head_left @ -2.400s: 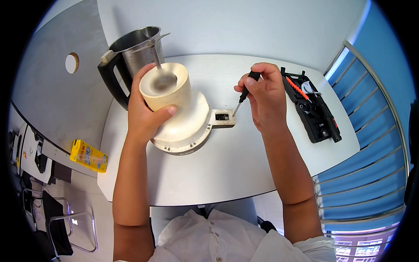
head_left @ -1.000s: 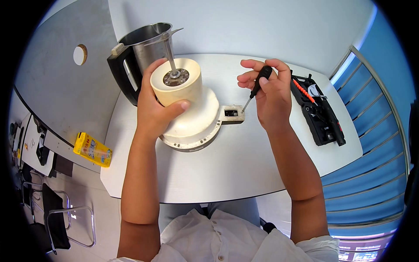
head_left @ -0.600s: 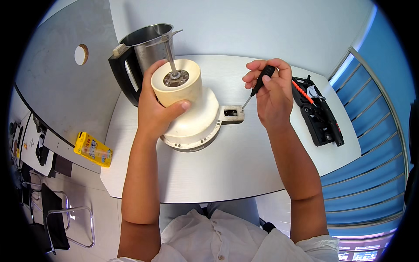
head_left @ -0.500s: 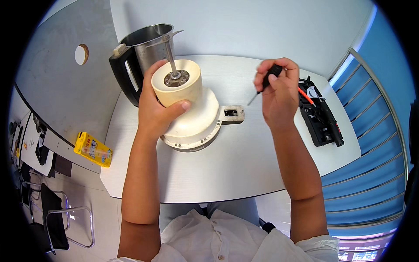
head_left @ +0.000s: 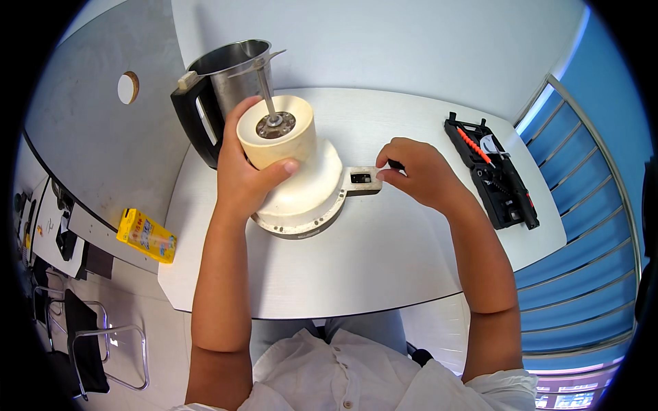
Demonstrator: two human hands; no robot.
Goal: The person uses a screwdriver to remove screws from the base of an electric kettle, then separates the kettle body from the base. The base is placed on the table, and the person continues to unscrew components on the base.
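My left hand (head_left: 248,161) wraps round the raised collar of a cream soymilk-maker head (head_left: 301,198), which rests upside down on the table. A metal shaft with a blade at its tip (head_left: 267,89) points up from the collar. From the head's right side juts a tab (head_left: 362,179) with a rectangular opening and dark parts inside. My right hand (head_left: 415,171) is closed at the end of this tab, pinching a small screwdriver; only a bit of its black handle (head_left: 396,165) shows between the fingers. Its tip is hidden.
A steel jug (head_left: 236,75) with a black handle stands behind the head. At the right lies an opened black tool case (head_left: 504,181) holding an orange flexible shaft. A yellow carton (head_left: 146,235) is by the table's left edge. A metal railing (head_left: 589,226) runs along the right.
My right hand has moved left and down with the screwdriver, from beside the tool case to the end of the tab. My left hand keeps its hold on the head, which has barely shifted.
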